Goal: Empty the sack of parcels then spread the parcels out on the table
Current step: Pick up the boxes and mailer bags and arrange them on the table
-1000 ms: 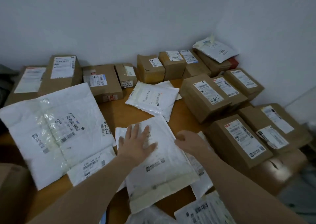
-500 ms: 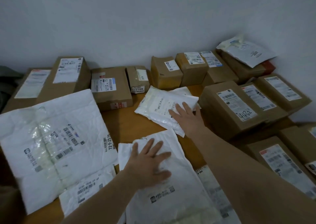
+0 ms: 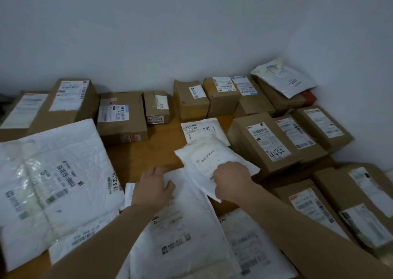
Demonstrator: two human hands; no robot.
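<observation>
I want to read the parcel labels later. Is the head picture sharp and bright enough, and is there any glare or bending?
Head view: dim, bluish light with soft shadows; the hands, left hand and right hand, are motion-blurred. Small print is mostly unreadable, but the handwritten number on a brown box is legible. The big white bag shows mild sheen, and wide-angle bending appears at the edges.

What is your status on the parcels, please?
Left hand flat on large white mailer. Right hand gripping small white padded mailer. Brown boxes crowd right.

A brown box bears handwritten "4432"; a small taped box reads "72-3-7309"; the big white mailer reads "72-5-2519".
</observation>
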